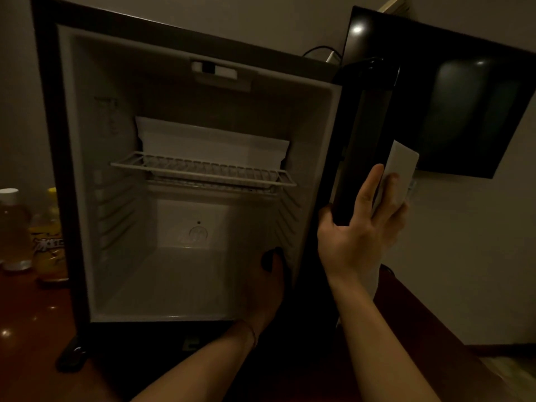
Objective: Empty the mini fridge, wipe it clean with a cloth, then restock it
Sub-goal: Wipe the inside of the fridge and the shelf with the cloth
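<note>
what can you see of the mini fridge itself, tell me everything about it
The mini fridge is a black box with a pale, plastic-looking lining, standing on a reddish wooden table. Its door is swung open to the right, held at its edge by the right hand. Inside, one white wire shelf sits at mid height before a white block at the back; no food shows. The left hand reaches in by the right wall, gripping something dark.

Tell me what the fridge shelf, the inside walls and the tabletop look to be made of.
Shelf: thin parallel rods, so probably white-coated metal wire. Inside walls: pale, smooth, with moulded ribs, likely matt plastic. Tabletop: reddish brown with sharp light spots, so glossy; varnished wood or a wood-look veneer, hard to tell in this dim light.
</note>
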